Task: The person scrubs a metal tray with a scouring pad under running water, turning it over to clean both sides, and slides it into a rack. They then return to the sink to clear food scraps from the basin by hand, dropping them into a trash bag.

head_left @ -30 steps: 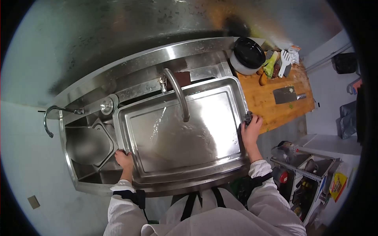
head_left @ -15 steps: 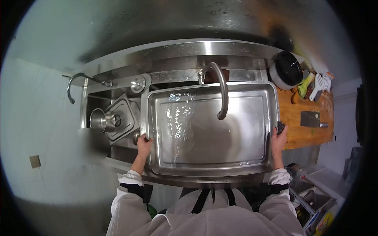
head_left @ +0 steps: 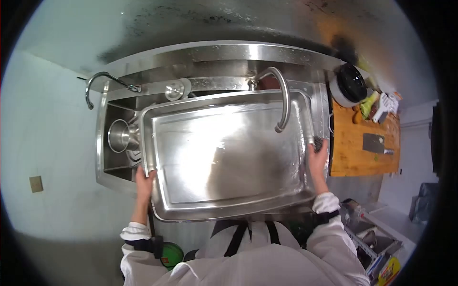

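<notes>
A large rectangular metal tray (head_left: 238,162) lies across the sink, tilted a little, with its left side lower in view. My left hand (head_left: 144,183) grips the tray's left rim, thumb over the edge. On the right rim is my right hand (head_left: 317,162), closed round the edge, with a dark mesh scrubber (head_left: 318,143) at its fingers. The curved faucet (head_left: 286,102) hangs over the tray's upper right part. Left of the tray, a metal pot (head_left: 119,136) sits in the left basin. My fingers beneath the rims are hidden.
A second faucet (head_left: 102,76) stands at the back left, near a round metal strainer (head_left: 175,89). To the right, a wooden board (head_left: 353,143) bears a cleaver (head_left: 373,142), a white spatula (head_left: 381,112) and a black-and-white pot (head_left: 350,86). A green container (head_left: 171,255) is low at left.
The tray has shifted left and toward me with both hands, turning slightly and now covering more of the left basin. Water that rippled in its left part no longer shows.
</notes>
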A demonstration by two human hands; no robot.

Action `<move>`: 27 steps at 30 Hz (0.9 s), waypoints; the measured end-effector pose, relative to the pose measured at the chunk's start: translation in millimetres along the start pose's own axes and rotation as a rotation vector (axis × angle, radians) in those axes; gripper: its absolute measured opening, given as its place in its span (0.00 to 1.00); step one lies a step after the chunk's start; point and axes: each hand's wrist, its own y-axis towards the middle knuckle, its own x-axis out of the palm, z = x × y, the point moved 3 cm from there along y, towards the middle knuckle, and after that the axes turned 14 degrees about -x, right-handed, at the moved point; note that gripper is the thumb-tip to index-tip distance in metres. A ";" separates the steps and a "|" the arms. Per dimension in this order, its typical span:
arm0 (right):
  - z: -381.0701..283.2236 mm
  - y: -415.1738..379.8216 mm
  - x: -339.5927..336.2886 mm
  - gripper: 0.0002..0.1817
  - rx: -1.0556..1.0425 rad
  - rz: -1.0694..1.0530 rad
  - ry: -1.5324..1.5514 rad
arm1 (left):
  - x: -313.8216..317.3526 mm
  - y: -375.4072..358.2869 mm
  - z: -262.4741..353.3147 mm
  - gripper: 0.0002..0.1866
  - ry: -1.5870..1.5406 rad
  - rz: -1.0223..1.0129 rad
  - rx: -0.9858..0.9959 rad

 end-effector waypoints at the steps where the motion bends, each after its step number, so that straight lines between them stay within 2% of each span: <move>1: -0.7 -3.4 9.1 0.20 0.034 -0.025 -0.016 | -10.2 -1.3 3.8 0.14 0.029 -0.017 0.019; 7: -11.1 -24.9 43.3 0.23 0.039 -0.010 -0.082 | -42.0 15.3 -0.8 0.14 0.025 -0.074 0.062; 9: -7.9 -26.7 48.8 0.23 0.032 -0.020 -0.084 | -43.3 19.9 0.9 0.16 0.108 -0.097 0.042; 12: 0.4 -29.5 50.1 0.23 0.064 -0.062 -0.074 | -37.0 33.2 -12.2 0.16 0.134 -0.098 0.105; 13: 1.6 -30.8 49.6 0.23 0.071 -0.057 -0.034 | -29.5 35.9 -19.6 0.15 0.024 -0.106 0.077; 16: 5.5 -30.9 54.4 0.24 0.079 -0.091 -0.007 | -12.4 47.1 -43.1 0.11 0.022 -0.052 0.107; 18: 6.5 -29.0 56.9 0.23 0.020 -0.080 -0.085 | -3.1 46.3 -43.5 0.09 0.124 0.004 0.190; 22: 4.2 -30.3 63.3 0.22 -0.060 -0.007 -0.197 | 4.2 56.4 -38.3 0.10 0.178 -0.002 0.135; 26: 3.8 -28.4 68.3 0.24 -0.116 0.013 -0.273 | 12.3 58.9 -35.6 0.12 0.055 -0.079 0.079; 27: -2.4 -28.7 67.8 0.24 -0.150 0.002 -0.430 | 10.9 59.1 -35.6 0.12 0.135 -0.035 0.137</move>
